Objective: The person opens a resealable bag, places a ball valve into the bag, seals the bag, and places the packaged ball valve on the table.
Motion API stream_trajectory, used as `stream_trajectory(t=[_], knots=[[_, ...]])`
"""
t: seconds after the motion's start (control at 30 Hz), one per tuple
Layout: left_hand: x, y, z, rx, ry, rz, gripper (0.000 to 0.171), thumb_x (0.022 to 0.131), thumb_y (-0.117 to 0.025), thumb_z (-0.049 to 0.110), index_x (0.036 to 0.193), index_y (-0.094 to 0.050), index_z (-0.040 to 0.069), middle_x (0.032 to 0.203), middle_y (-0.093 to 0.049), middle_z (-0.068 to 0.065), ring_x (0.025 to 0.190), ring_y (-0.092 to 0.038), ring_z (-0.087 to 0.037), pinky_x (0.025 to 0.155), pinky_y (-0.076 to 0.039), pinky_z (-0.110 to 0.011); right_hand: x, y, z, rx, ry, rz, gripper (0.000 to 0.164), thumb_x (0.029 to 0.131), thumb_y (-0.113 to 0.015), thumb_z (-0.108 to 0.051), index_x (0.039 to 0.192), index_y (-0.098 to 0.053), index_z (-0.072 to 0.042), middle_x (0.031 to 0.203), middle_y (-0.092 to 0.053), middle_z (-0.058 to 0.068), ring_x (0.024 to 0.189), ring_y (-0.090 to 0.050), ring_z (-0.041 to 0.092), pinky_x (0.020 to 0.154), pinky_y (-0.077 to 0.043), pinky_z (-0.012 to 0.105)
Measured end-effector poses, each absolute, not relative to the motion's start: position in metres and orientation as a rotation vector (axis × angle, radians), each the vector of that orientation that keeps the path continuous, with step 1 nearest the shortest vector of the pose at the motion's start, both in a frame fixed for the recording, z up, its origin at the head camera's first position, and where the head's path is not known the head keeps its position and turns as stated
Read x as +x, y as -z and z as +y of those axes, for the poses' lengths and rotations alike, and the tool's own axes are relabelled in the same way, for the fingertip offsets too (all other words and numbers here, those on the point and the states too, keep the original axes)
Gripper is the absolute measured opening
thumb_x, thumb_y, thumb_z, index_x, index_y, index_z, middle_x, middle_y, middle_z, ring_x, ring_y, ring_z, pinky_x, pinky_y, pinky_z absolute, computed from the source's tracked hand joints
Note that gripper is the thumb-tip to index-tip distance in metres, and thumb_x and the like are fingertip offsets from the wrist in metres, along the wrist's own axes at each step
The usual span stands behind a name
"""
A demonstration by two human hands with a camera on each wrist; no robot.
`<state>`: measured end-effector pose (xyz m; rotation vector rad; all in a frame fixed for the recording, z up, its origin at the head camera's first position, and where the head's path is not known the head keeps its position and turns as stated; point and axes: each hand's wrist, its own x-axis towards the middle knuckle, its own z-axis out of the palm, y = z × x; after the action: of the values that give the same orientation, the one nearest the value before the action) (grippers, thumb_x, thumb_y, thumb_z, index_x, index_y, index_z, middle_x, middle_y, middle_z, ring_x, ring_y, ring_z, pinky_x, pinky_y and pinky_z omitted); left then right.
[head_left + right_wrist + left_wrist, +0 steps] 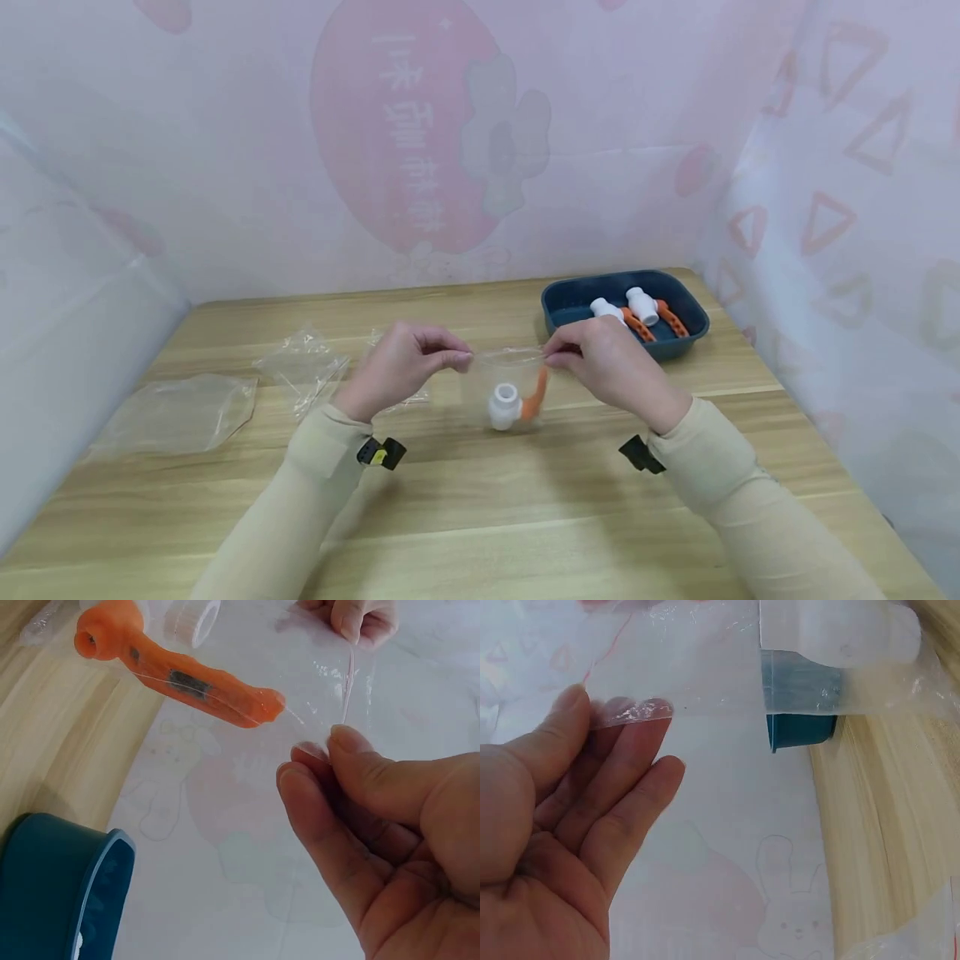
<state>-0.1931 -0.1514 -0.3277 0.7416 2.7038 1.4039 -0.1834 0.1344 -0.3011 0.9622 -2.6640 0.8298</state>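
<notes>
Between my two hands hangs a clear plastic zip bag [477, 387], held by the two ends of its top edge. My left hand [401, 367] pinches the left corner between thumb and fingers; the left wrist view shows the film [705, 671] over those fingertips. The right corner is pinched by my right hand [611, 367], its thumb [360, 750] at the reddish zip line in the right wrist view. Inside the bag, low down, sits a white ball valve [503, 410] with an orange handle [202, 688] slanting up to the right in the head view.
At the back right of the wooden table [480, 525], a dark blue tray [551, 304] holds two more white valves [642, 307] with orange handles. Several clear bags lie on the left, one flat [180, 412] and one crumpled [303, 367]. Printed cloth [247, 167] surrounds the table's back and sides.
</notes>
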Motion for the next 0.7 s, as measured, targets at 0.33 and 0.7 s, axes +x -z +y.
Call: stream_trajectory(t=[0.33, 0.7], knots=[[-0.176, 0.324, -0.143, 0.862, -1.372, 2.755, 0.005, 0.089, -0.075, 0.010, 0.093, -0.077, 0.012, 0.079, -0.071, 0.008, 0.075, -0.070, -0.015, 0.070, -0.057, -0.027, -0.189, 0.298, 0.145, 1.028, -0.846, -2.650, 0.008, 0.083, -0.080, -0.007, 0.088, -0.077, -0.014, 0.082, -0.072, -0.008, 0.071, -0.063, 0.004, 0.065, -0.054, 0.027], [-0.170, 0.324, -0.142, 0.861, -1.320, 2.785, 0.004, 0.089, -0.075, 0.008, 0.092, -0.078, 0.008, 0.076, -0.072, 0.005, 0.071, -0.069, -0.011, 0.070, -0.057, -0.027, -0.191, 0.298, 0.150, 1.149, -0.860, -2.638, 0.010, 0.082, -0.081, -0.007, 0.087, -0.078, -0.014, 0.086, -0.073, -0.008, 0.072, -0.064, 0.003, 0.065, -0.054, 0.024]])
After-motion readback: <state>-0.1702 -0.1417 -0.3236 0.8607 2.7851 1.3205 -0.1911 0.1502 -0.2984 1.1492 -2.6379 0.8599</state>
